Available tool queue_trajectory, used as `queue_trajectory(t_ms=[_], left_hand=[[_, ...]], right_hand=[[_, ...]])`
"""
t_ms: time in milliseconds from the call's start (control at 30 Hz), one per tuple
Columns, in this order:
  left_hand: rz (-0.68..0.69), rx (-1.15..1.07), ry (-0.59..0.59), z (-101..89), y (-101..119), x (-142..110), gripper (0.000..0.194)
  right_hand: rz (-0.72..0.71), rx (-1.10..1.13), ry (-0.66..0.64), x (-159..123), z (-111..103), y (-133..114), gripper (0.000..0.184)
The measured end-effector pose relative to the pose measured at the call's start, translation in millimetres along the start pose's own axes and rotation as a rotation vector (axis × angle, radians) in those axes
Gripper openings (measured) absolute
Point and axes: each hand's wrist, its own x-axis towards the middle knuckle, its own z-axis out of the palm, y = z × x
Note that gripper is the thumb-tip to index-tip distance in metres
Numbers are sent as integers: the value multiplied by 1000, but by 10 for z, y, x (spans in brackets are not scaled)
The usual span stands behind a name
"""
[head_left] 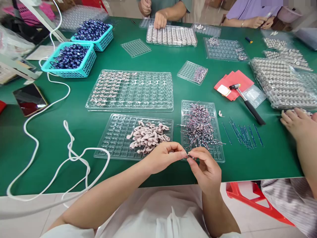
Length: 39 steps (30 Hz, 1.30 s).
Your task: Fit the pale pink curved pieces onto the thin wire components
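Note:
Close to the table's front edge, my left hand (pixel 166 156) and my right hand (pixel 207 168) meet fingertip to fingertip, both in a pinch. A tiny dark wired part (pixel 190 156) shows at the right fingertips. What the left fingers grip is mostly covered by them. Left of the hands, a clear tray (pixel 116 135) bears a heap of pale pink earbud shells (pixel 150 135). Just beyond my right hand, a second clear tray (pixel 220 153) carries a tangled pile of small wired parts (pixel 199 124).
Farther back lies a partly filled clear tray (pixel 148 94). Blue baskets (pixel 85 64) of dark coils, a white cable (pixel 37 142) and a phone (pixel 30 99) are at left. Rightward are a hammer (pixel 250 107), thin blue strips (pixel 244 135) and a neighbour's hand (pixel 294 120). Co-workers sit opposite.

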Motion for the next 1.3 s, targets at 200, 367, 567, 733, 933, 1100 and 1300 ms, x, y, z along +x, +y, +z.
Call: queue_trajectory(t_ms=[200,367,567,733,933,1100,1300], left_hand=[[67,185,40,6,35,-43,22],[204,387,139,29,11,-68,18],[217,407,113,15,32,-78,20],[63,233,30,-18,70,-66,23],[48,101,-60,-54,70,-36,19],[46,27,-85,-60,35,-31,17],[65,0,-78,-59,55,-40,17]], right_hand=[[-104,-192,-25,30,-52,-46,22],[-97,-252,-27,28,-50,-47,19],[-235,-431,-126,68,-102,-25,23],[-164,-342,-155,69,-97,-80,16],[-8,-95,-124,39,-32,-81,11],[10,27,-83,22,-6,-23,11],[49,121,-29,17,-35,0,12]])
